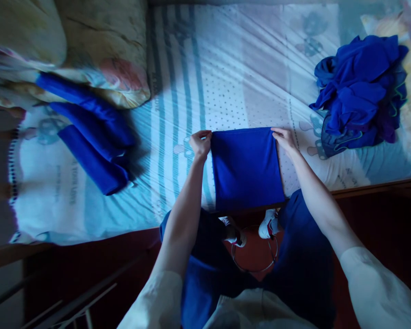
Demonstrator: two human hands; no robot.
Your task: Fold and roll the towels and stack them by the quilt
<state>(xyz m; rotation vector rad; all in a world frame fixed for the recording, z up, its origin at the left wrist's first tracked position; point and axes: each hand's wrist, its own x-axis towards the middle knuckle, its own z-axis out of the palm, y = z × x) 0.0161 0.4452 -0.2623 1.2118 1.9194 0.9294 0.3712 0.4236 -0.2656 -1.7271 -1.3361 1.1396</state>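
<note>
While bent over the bed [226, 68], pinched a folded blue cloth's [247, 169] far corners, left hand [201, 144] on one, right hand [284, 138] on the other; lay flat between both hands, long axis running back to the bed's near edge, equally near each.

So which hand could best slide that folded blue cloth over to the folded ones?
Probably the left hand: it grips the blue cloth at the corner nearest the folded stack. The right hand is on the far corner, nearer the unfolded pile.
</note>
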